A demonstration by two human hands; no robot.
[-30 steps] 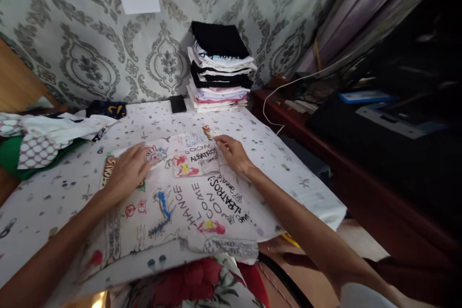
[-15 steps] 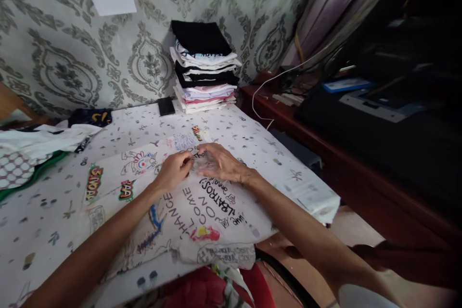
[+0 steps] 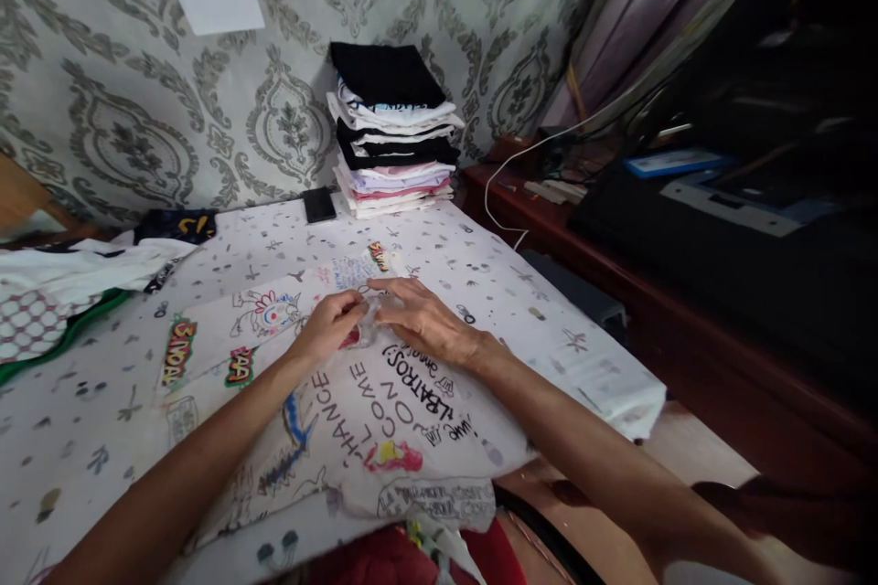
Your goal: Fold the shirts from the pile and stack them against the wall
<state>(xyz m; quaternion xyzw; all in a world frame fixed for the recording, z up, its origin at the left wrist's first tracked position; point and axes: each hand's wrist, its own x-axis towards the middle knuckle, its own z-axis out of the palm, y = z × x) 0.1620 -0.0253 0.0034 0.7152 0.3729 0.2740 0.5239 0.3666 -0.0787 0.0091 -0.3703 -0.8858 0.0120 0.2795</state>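
Note:
A thin white shirt (image 3: 343, 457) lies spread on the table, covered in hand-drawn lettering and coloured pictures. Part of its near edge hangs over the front of the table. My left hand (image 3: 330, 324) is closed in a pinch on the shirt near its middle. Facing it from the right, my right hand (image 3: 432, 320) has its fingers bent over the same spot, thumb below, gripping gathered fabric. A crumpled bit of cloth with a red patch shows between the two hands. The fingertips partly hide what they pinch.
A stack of folded clothes (image 3: 394, 132) stands against the wall, with a black phone (image 3: 319, 205) beside it. Loose garments (image 3: 61, 279) lie at the left. A dark red wooden desk (image 3: 658, 311) runs along the right, with a white cable (image 3: 488, 192) hanging near it.
My right hand has drawn its fingers and thumb closer together on the fabric. A red patch now shows by the left fingertips. The view has shifted slightly.

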